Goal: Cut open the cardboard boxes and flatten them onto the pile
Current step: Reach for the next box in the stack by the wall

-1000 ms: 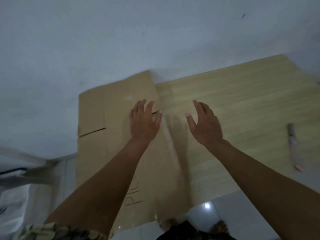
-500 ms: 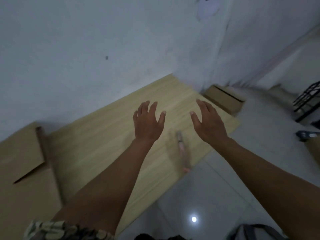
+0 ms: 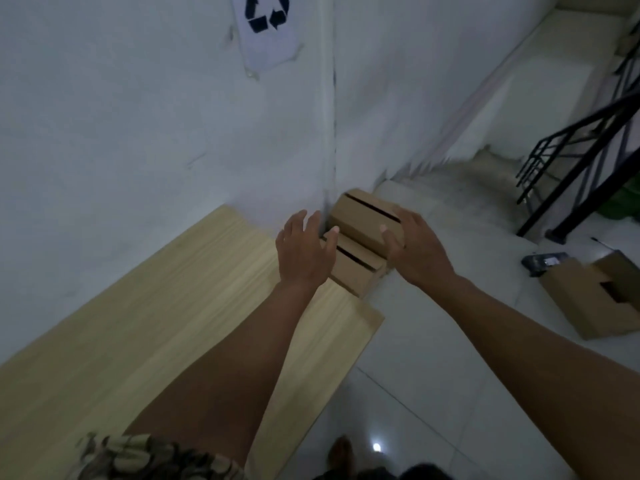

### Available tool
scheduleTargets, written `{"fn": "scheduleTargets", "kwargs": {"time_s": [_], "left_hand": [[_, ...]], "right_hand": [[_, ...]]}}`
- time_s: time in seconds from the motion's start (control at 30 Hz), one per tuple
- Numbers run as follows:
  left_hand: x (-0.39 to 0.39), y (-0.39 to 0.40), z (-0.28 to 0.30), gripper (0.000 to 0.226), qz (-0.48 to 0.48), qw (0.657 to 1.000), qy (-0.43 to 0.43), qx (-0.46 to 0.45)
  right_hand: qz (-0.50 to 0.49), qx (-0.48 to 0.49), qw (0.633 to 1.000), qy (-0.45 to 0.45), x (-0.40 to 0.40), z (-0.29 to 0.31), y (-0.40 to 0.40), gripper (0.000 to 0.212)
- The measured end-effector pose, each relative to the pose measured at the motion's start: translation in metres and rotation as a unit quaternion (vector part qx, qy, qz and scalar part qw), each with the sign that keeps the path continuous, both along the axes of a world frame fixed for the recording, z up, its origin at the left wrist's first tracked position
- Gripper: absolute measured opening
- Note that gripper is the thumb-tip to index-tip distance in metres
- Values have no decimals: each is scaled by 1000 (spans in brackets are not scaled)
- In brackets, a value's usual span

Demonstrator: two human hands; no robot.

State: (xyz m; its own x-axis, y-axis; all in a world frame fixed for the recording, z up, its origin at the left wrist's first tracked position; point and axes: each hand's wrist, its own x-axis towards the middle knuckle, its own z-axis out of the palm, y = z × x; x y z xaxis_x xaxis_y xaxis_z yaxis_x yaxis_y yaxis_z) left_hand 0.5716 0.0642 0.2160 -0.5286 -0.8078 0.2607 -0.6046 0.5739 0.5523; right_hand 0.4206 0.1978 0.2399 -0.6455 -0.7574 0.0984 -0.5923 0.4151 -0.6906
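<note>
Head view, frame centre: upper cardboard box (image 3: 360,220) between spread hands, long axis slanting lower right, right hand (image 3: 419,251) touching it, left hand (image 3: 304,251) open alongside.

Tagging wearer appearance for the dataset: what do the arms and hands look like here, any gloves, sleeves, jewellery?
Both forearms are bare to the frame edge. The left hand and right hand wear no gloves, and no rings, watch or wristband show. The only clothing in view is a camouflage-patterned fabric edge at the bottom left, by the left arm; whether it is a sleeve cannot be told.
</note>
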Motion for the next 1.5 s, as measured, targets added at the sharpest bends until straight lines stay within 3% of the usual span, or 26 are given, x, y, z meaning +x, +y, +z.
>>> {"fn": "scheduleTargets", "kwargs": {"time_s": [0.13,0.37,0.53,0.77,0.97,1.13,1.27,1.5], "left_hand": [[-75,-20,-14,55,-3,999,-15,30],[-216,-34,-71,70,85,994,-2,70],[-316,-19,-125,62,168,965,-31,201],[-428,-30,-227,71,217,926,-58,304],[-502,-59,-335,71,265,900,-34,344],[-552,-85,-439,64,348,851,46,390],[-582,-106,-525,91,456,782,139,402],[-603,-127,-604,72,527,722,274,355]], "right_hand": [[0,29,999,-20,-81,-12,-19,53],[51,81,994,-52,-244,-71,-57,55],[99,159,978,-90,-358,-127,-75,54],[107,227,957,-146,-476,-233,-124,56],[61,239,952,-182,-562,-358,-171,57],[43,246,942,-224,-611,-476,-206,69],[41,214,935,-279,-638,-569,-236,72],[67,85,915,-390,-650,-655,-272,58]]}}
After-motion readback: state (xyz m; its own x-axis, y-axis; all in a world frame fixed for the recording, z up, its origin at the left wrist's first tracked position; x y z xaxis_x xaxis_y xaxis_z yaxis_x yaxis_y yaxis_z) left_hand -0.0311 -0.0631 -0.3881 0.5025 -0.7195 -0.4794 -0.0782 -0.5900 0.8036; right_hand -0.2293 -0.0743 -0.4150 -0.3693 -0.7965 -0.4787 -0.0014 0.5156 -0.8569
